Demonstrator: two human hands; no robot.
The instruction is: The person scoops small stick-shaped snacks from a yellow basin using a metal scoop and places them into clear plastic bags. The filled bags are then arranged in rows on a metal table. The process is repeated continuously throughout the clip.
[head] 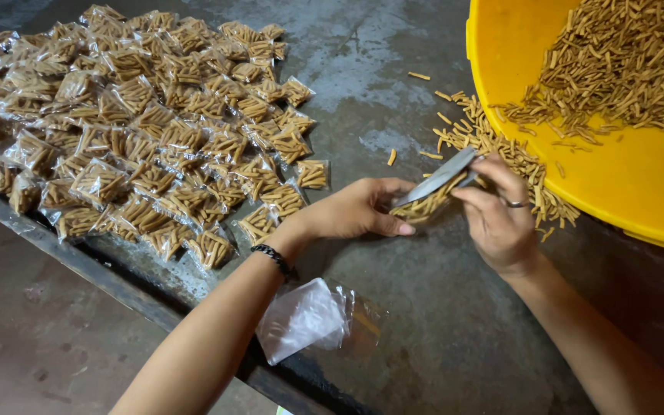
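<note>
Single view, head-worn, looking steeply down and forward over the person's own forearms. Close range: left hand (359, 209) and right hand (499, 217) sit near frame centre. Grey worktop (393, 84) fills most of the frame; its near edge runs diagonally at lower left. Yellow tub (639, 184) cropped at upper right; no second view shares the scene.

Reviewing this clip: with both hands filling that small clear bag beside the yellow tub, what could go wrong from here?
1. The small clear plastic bag, held open between the left hand and right hand, looks nearly full; sticks could spill out.
2. The loose pile of brown snack sticks on the grey table could scatter further.
3. The stack of empty clear bags lies near the table's edge and might slide off.
</note>
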